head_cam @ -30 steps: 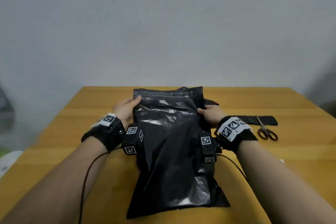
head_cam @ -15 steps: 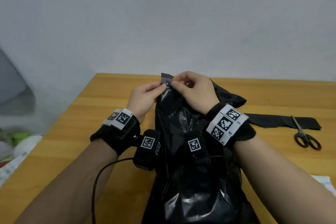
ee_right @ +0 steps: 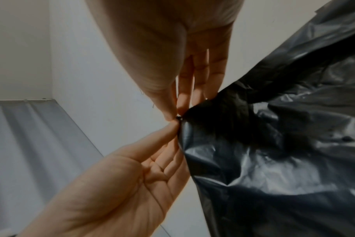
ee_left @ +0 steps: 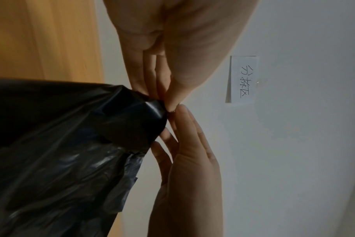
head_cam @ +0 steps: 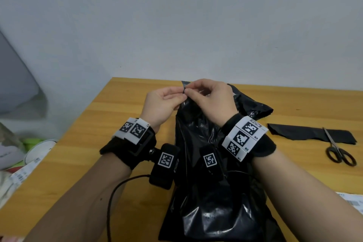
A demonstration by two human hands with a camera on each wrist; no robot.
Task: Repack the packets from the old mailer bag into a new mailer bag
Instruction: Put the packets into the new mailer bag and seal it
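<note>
A black mailer bag (head_cam: 206,192) lies lengthwise on the wooden table (head_cam: 94,143), bulging, with its far end lifted. My left hand (head_cam: 181,94) and right hand (head_cam: 188,90) meet at the bag's far left corner. Each pinches the plastic edge there between thumb and fingertips. In the left wrist view my left hand (ee_left: 169,105) nips the corner of the bag (ee_left: 61,152), and the right hand's fingers (ee_left: 184,128) touch it from below. The right wrist view shows the same pinch by my right hand (ee_right: 175,117) on the bag (ee_right: 274,152). No packets show.
A cut black plastic strip (head_cam: 306,133) lies on the table to the right, with black-handled scissors (head_cam: 340,155) on its end. White printed paper (head_cam: 351,201) pokes in at the right edge. Clutter (head_cam: 29,155) sits off the table's left side. A paper note (ee_left: 241,80) hangs on the wall.
A second ago my hands held the bag's two long sides as it lay flat. Both have since moved to the far left corner and lifted it. Little has moved in the last half second.
</note>
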